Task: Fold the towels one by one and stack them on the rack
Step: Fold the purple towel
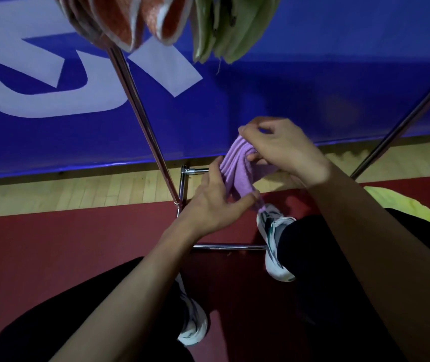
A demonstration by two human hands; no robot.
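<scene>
Person, head-camera view. Forearms: both bare, no sleeves visible, no watch, bands or rings seen on the left hand point(208, 207) or the right hand point(284, 150). Legs: black trousers point(339, 270), plain, no visible markings. Footwear: pair of white trainers with dark green and grey side panels and white soles; right shoe point(274, 244) shows white laces; left shoe point(193, 327) is partly hidden behind the left forearm.

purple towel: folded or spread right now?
Folded, not spread: the purple towel is bunched into several layers, edges stacked, pinched between the left hand and right hand. Not yet on the rack.
</scene>
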